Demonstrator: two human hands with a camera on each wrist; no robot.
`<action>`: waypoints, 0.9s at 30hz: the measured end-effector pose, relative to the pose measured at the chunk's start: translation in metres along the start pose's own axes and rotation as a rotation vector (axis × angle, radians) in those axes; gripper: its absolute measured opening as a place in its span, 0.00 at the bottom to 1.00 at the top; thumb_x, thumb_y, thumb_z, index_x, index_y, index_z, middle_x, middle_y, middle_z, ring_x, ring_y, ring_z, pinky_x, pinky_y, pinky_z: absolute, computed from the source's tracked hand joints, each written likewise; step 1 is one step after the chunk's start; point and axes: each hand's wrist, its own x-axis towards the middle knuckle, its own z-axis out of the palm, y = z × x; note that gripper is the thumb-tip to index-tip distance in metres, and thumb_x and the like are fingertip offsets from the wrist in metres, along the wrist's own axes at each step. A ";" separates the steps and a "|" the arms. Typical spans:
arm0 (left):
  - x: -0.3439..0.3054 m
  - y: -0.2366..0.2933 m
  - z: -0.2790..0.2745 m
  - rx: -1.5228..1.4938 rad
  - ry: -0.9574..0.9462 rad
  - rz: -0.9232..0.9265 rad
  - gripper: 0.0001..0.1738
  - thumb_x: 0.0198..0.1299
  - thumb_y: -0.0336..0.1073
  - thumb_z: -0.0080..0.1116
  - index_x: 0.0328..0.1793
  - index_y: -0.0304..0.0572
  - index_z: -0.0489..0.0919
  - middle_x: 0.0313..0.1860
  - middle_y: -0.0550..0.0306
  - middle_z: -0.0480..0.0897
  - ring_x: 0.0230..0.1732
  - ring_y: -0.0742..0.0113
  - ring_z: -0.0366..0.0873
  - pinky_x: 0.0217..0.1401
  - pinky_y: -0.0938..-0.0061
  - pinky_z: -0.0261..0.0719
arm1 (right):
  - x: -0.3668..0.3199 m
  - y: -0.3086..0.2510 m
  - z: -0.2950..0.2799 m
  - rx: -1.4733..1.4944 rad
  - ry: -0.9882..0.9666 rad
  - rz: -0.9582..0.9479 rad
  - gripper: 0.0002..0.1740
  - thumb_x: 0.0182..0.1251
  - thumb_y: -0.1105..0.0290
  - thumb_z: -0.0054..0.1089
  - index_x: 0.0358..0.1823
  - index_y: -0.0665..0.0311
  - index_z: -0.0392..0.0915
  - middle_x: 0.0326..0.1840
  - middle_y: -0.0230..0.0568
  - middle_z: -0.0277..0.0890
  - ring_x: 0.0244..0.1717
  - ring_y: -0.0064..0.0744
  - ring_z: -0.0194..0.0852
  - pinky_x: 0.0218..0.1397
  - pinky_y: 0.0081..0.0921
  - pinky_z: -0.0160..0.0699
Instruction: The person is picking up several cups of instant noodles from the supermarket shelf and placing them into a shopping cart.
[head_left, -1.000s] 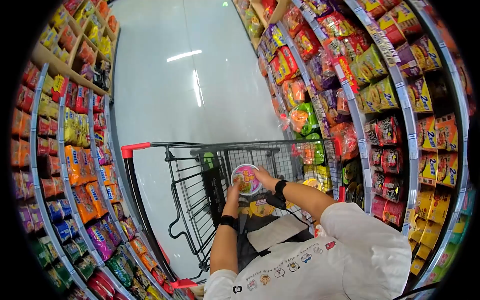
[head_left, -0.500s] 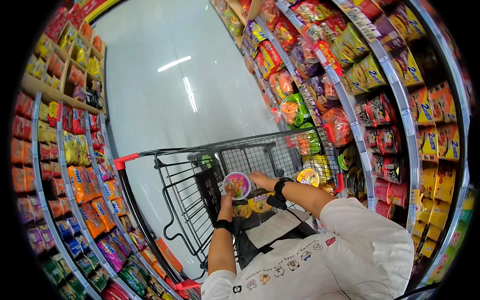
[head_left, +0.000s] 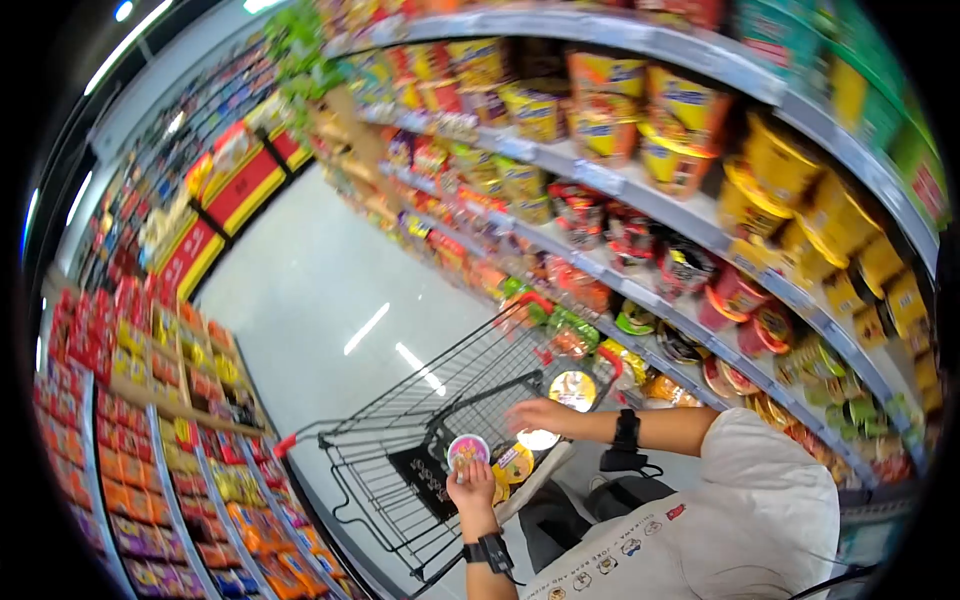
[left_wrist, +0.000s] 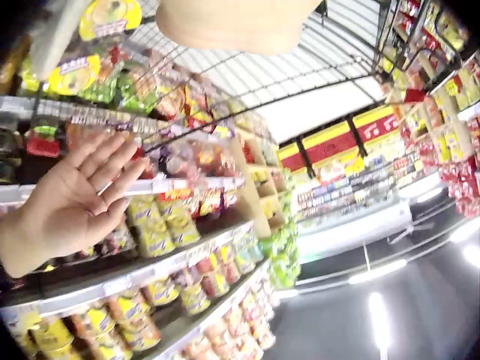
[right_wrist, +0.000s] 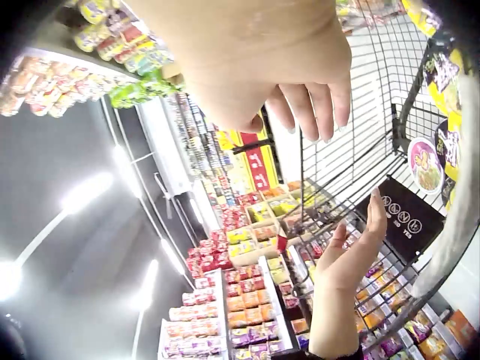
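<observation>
A pink-lidded instant noodle bowl (head_left: 468, 450) sits in the shopping cart (head_left: 375, 425), beside its black sign panel (right_wrist: 409, 223). My left hand (head_left: 473, 487) overlaps the bowl in the head view. In the right wrist view the same left hand (right_wrist: 351, 259) is apart from it, fingers extended and holding nothing. Over the cart basket, my right hand (head_left: 545, 416) reaches out with nothing in it. Its palm shows in the left wrist view, the right hand (left_wrist: 79, 199) having loosely straight fingers. Yellow-lidded noodle bowls (head_left: 515, 463) lie close by in the cart.
Another yellow-lidded bowl (head_left: 572, 390) stands near the cart's right end. Shelves of cup noodles (head_left: 600, 105) curve along the right side. Packaged-food shelves (head_left: 135, 500) line the left. Pale aisle floor (head_left: 300, 260) stretches ahead toward a red and yellow display (head_left: 240, 195).
The head view has swung toward the right-hand shelves. My hands have moved apart, and the left has let go of the pink-lidded noodle bowl, which sits in the cart.
</observation>
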 end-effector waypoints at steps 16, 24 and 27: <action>-0.154 -0.212 0.004 0.647 -0.253 -0.609 0.34 0.50 0.46 0.49 0.62 0.37 0.63 0.57 0.52 0.71 0.59 0.60 0.69 0.59 0.59 0.65 | -0.390 0.109 0.013 0.494 1.338 -0.254 0.18 0.66 0.64 0.43 0.53 0.64 0.70 0.43 0.49 0.77 0.44 0.35 0.78 0.47 0.27 0.75; -0.192 -0.180 -0.085 0.737 -0.068 -0.705 0.39 0.47 0.46 0.50 0.66 0.38 0.58 0.60 0.53 0.68 0.61 0.60 0.66 0.59 0.59 0.64 | -0.408 0.144 0.125 0.542 1.206 -0.203 0.22 0.68 0.57 0.41 0.58 0.59 0.67 0.51 0.42 0.75 0.53 0.30 0.72 0.54 0.27 0.68; -0.214 -0.198 -0.100 0.827 -0.142 -0.738 0.40 0.46 0.45 0.52 0.67 0.40 0.58 0.60 0.55 0.67 0.61 0.61 0.66 0.60 0.59 0.63 | -0.431 0.154 0.136 0.414 1.238 -0.326 0.23 0.68 0.57 0.39 0.61 0.58 0.65 0.53 0.39 0.73 0.58 0.29 0.67 0.59 0.28 0.62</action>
